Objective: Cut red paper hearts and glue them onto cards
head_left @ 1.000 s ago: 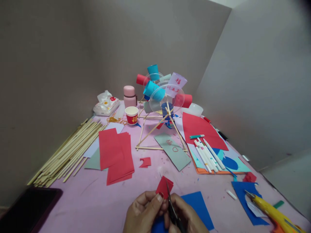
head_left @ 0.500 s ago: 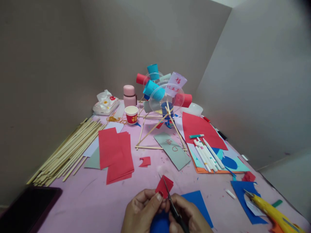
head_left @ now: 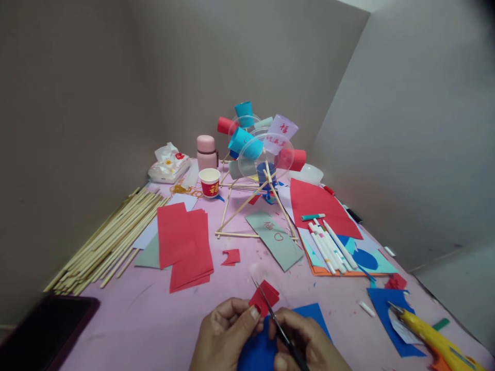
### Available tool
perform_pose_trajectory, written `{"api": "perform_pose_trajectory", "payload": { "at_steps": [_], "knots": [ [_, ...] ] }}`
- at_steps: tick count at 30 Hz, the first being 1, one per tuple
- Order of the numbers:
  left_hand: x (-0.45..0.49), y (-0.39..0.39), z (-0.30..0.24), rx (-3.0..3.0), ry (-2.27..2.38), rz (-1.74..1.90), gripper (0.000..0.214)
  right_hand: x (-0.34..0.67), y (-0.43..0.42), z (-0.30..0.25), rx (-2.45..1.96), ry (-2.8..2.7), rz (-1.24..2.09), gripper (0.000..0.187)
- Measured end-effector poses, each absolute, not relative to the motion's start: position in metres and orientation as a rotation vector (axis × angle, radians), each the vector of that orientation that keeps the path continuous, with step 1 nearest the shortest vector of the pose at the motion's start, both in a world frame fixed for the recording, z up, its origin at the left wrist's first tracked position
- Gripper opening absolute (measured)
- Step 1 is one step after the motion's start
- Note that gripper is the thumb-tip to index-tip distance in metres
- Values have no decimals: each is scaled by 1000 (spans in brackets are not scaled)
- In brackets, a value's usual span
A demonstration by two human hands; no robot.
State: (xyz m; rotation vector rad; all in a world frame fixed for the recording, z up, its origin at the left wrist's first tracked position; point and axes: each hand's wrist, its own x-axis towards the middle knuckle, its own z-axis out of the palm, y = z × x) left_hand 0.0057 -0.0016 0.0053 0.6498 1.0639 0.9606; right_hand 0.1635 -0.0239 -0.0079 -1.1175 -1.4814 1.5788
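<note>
My left hand [head_left: 226,337] pinches a small piece of red paper [head_left: 264,297] at the bottom middle of the pink table. My right hand [head_left: 309,345] grips black scissors [head_left: 274,322], whose blades reach up across the red piece. A blue sheet [head_left: 266,345] lies under both hands.
Ahead stands a stick-framed wheel with coloured paper cups [head_left: 259,149]. A stack of red sheets [head_left: 183,247] and wooden sticks [head_left: 112,239] lie left, white markers [head_left: 330,247] and coloured paper right. A yellow glue gun [head_left: 433,337] is at the bottom right, a dark tablet [head_left: 46,330] at the bottom left.
The scissors have tilted left and cut further across the red piece, which has turned a little. The blue sheet shows more under the hands.
</note>
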Motion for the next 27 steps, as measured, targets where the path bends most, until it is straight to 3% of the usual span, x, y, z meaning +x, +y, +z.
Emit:
{"api": "perform_pose_trajectory", "payload": {
  "at_steps": [27],
  "knots": [
    [0, 12, 6, 837, 1078, 796, 20, 182, -26, 11, -1369, -1660, 1525, 52]
  ]
}}
